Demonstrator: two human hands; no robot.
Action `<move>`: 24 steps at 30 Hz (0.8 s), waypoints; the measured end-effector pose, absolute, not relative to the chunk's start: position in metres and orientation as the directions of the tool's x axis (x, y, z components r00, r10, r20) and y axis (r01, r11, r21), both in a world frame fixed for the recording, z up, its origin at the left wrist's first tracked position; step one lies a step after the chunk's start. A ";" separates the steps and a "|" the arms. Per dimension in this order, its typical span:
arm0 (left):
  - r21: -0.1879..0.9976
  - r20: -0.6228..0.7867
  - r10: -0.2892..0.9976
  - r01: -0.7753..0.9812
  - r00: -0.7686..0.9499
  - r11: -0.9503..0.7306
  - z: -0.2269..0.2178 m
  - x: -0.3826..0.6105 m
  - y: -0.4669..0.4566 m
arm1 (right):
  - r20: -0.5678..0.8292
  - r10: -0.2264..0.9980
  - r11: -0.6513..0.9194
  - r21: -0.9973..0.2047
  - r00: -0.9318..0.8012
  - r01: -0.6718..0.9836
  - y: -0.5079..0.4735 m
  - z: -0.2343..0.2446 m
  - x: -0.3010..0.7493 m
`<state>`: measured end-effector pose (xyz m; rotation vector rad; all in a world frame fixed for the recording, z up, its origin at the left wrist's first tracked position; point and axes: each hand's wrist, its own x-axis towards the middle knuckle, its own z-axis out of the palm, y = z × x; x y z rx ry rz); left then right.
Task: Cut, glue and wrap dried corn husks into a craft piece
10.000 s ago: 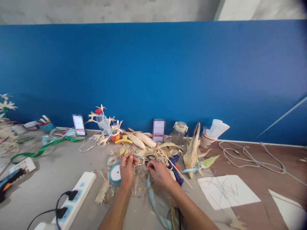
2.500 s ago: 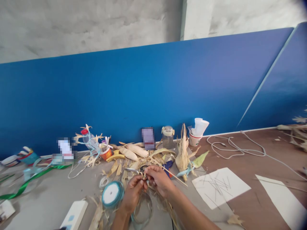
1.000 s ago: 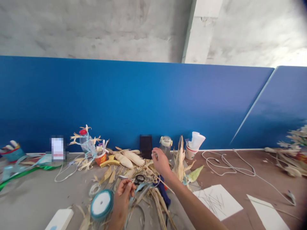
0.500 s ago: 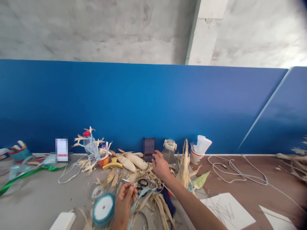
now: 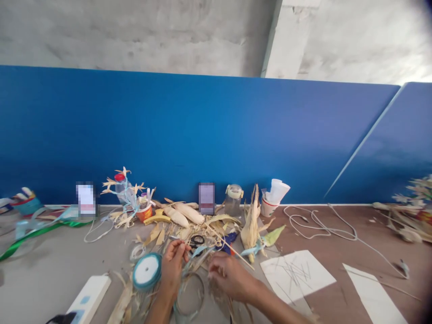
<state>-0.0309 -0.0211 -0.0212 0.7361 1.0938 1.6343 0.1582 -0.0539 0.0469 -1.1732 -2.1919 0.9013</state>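
My left hand (image 5: 173, 266) is low in the middle, with thumb and fingers pinched near a light blue ribbon strip (image 5: 198, 250); what they hold is too small to name. It rests beside a teal ribbon spool (image 5: 146, 270). My right hand (image 5: 228, 277) lies knuckles up just to its right. Its fingers curl down into the pile of dry corn husks (image 5: 205, 252), and what they grip is hidden. Black-handled scissors (image 5: 196, 240) lie just beyond both hands.
A phone (image 5: 206, 198), a glass jar (image 5: 233, 197) and a paper cup (image 5: 271, 201) stand against the blue partition. A husk bundle (image 5: 251, 221), white paper sheets (image 5: 297, 274), a white cable (image 5: 320, 222), a power strip (image 5: 88, 298) and a green ribbon (image 5: 30, 234) lie around.
My right hand has drawn back from the phone at the partition to the husk pile in front of me. My left hand has stayed pinched by the spool.
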 end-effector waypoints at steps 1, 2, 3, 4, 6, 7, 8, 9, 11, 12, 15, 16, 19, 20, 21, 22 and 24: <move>0.914 -0.027 0.944 -0.391 -0.330 -0.111 -0.021 -0.031 -0.021 | 0.094 0.839 0.425 -0.730 -0.537 0.535 -0.057 0.043 0.155; 0.914 -0.017 0.940 -0.387 -0.340 -0.124 -0.020 -0.032 -0.021 | 0.062 0.831 0.421 -0.720 -0.553 0.551 -0.058 0.039 0.153; 0.914 -0.011 0.937 -0.384 -0.350 -0.133 -0.019 -0.032 -0.020 | 0.018 0.833 0.400 -0.711 -0.554 0.578 -0.058 0.035 0.150; 0.914 -0.008 0.934 -0.380 -0.358 -0.138 -0.019 -0.032 -0.020 | -0.022 0.838 0.376 -0.701 -0.546 0.606 -0.057 0.033 0.147; 0.916 -0.004 0.932 -0.375 -0.363 -0.142 -0.019 -0.033 -0.019 | -0.046 0.859 0.349 -0.675 -0.509 0.650 -0.049 0.032 0.140; 0.918 -0.001 0.931 -0.371 -0.365 -0.144 -0.020 -0.034 -0.018 | -0.024 0.870 0.356 -0.661 -0.492 0.661 -0.043 0.034 0.137; 0.919 0.003 0.929 -0.366 -0.370 -0.148 -0.021 -0.035 -0.018 | 0.017 0.889 0.357 -0.652 -0.458 0.669 -0.035 0.036 0.133; 0.920 0.007 0.927 -0.360 -0.375 -0.153 -0.022 -0.036 -0.017 | 0.070 0.906 0.362 -0.641 -0.418 0.677 -0.027 0.038 0.129; 0.925 0.019 0.919 -0.342 -0.394 -0.166 -0.025 -0.038 -0.016 | 0.142 0.907 0.399 -0.584 -0.395 0.707 -0.010 0.041 0.121; 0.928 0.025 0.914 -0.332 -0.404 -0.172 -0.026 -0.038 -0.015 | 0.128 0.915 0.387 -0.550 -0.383 0.740 -0.003 0.041 0.117; 0.930 0.036 0.906 -0.317 -0.423 -0.185 -0.026 -0.040 -0.014 | 0.079 0.943 0.320 -0.493 -0.325 0.809 0.011 0.034 0.105; 0.930 0.036 0.904 -0.318 -0.426 -0.187 -0.025 -0.040 -0.014 | 0.072 0.947 0.308 -0.493 -0.314 0.814 0.013 0.030 0.102; 0.932 0.039 0.903 -0.311 -0.428 -0.188 -0.022 -0.040 -0.014 | 0.075 0.947 0.302 -0.531 -0.312 0.792 0.016 0.021 0.100; 0.933 0.041 0.903 -0.306 -0.427 -0.187 -0.021 -0.039 -0.014 | 0.083 0.947 0.299 -0.574 -0.309 0.762 0.016 0.021 0.102; 0.935 0.042 0.904 -0.302 -0.426 -0.186 -0.020 -0.039 -0.015 | 0.095 0.947 0.295 -0.632 -0.305 0.717 0.016 0.022 0.106; 0.936 0.041 0.904 -0.300 -0.425 -0.184 -0.019 -0.038 -0.015 | 0.109 0.948 0.286 -0.704 -0.299 0.650 0.016 0.024 0.111; 0.937 0.040 0.907 -0.300 -0.420 -0.181 -0.019 -0.037 -0.016 | 0.126 0.948 0.264 -0.824 -0.291 0.502 0.012 0.032 0.126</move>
